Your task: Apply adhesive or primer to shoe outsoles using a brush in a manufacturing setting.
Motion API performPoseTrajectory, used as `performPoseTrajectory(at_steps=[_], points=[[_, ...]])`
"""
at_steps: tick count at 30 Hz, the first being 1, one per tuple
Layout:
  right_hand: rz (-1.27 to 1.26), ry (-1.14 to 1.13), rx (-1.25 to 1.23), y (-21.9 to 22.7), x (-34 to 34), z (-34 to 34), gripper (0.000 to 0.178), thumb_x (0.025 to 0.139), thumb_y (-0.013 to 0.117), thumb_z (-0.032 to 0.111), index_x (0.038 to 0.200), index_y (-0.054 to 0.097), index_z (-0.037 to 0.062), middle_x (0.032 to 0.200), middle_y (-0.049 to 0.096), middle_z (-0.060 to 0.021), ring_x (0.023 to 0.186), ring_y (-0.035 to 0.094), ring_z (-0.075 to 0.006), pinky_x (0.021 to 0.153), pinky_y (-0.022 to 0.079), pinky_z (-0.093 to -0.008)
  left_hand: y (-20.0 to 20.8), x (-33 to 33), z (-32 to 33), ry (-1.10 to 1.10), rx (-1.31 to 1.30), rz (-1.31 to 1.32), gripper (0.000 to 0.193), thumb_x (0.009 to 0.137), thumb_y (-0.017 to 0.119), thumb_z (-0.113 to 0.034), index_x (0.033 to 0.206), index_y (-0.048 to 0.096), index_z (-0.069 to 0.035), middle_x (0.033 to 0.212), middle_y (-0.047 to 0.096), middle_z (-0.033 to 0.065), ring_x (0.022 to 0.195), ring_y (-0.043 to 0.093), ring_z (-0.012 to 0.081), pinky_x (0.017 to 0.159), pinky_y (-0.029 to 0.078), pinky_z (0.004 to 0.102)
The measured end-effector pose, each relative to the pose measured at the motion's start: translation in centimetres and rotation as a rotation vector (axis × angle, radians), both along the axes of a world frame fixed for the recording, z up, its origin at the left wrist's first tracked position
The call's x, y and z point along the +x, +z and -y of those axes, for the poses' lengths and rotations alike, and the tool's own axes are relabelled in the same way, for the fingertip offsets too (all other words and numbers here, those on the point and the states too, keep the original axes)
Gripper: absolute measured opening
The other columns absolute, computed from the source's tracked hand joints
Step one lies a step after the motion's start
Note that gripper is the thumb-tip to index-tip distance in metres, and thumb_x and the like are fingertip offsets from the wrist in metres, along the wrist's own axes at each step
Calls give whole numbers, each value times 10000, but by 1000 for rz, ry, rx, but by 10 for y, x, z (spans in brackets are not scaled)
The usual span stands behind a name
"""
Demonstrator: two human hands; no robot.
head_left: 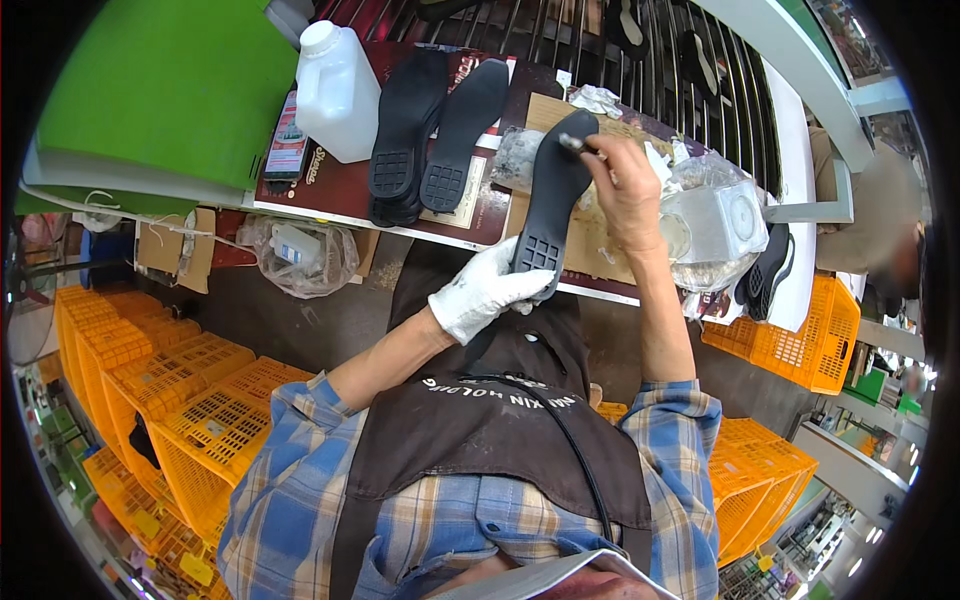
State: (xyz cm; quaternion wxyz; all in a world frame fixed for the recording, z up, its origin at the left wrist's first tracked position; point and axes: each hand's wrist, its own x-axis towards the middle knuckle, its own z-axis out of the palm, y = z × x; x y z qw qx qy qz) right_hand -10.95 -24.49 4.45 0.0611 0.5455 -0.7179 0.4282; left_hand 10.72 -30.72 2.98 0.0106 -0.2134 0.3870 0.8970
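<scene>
We see the left hand (485, 290), in a white glove, gripping the black sole (561, 185) by its heel, thumb against the gridded tread; the sole slants over the near edge of the tabletop (488, 218), its toe pointing away from us above a brown board (543, 112); the bare right hand (628, 195) is at the toe, fingers pinched narrow on a small white wad (572, 142), though we cannot tell whether the wad touches the sole; to the left we see more soles (408, 120), then a white jug (335, 100) and a phone (287, 140) beside it; right of the right hand sits a clear tub (715, 222), plastic film around it; metal rollers (545, 30) run beyond.
</scene>
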Motion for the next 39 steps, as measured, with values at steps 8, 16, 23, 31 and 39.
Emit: performPoseTrajectory(at_steps=[8, 16, 23, 31, 39], points=[[567, -44, 269, 15, 6, -17, 170, 827, 713, 69, 980, 711, -4, 816, 711, -88, 710, 647, -111, 644, 500, -247, 1, 3, -1, 26, 51, -22, 373, 891, 680, -185, 1221, 557, -63, 1044, 623, 4, 818, 556, 54, 613, 432, 199], [493, -49, 202, -11, -37, -7, 188, 840, 698, 107, 994, 712, 0, 843, 715, -115, 721, 664, -147, 675, 514, -270, 3, 9, -1, 41, 107, -27, 382, 890, 683, -174, 1231, 552, -60, 1065, 627, 4, 833, 563, 56, 613, 429, 203], [487, -189, 111, 0, -52, 4, 194, 833, 705, 99, 991, 709, -13, 830, 713, -91, 718, 653, -127, 663, 510, -271, 7, 11, 2, 70, 131, -35, 339, 900, 664, -159, 1207, 568, -53, 1038, 637, 14, 811, 573, 68, 628, 439, 217], [213, -321, 238, 13, -75, 20, 217, 851, 702, 100, 1034, 691, -15, 863, 725, -105, 753, 682, -136, 693, 528, -260, 13, 10, 3, 29, 276, -7, 400, 912, 620, -112, 1274, 478, -18, 1162, 594, 102, 984, 662, 213, 843, 556, 328], [479, -50, 188, 4, -80, 3, 191, 879, 691, 53, 1051, 682, -30, 911, 704, -47, 817, 641, -86, 764, 507, -215, 14, 12, 15, 31, 320, -21, 453, 921, 623, -126, 1313, 437, 8, 1198, 584, 132, 973, 667, 225, 799, 563, 323]])
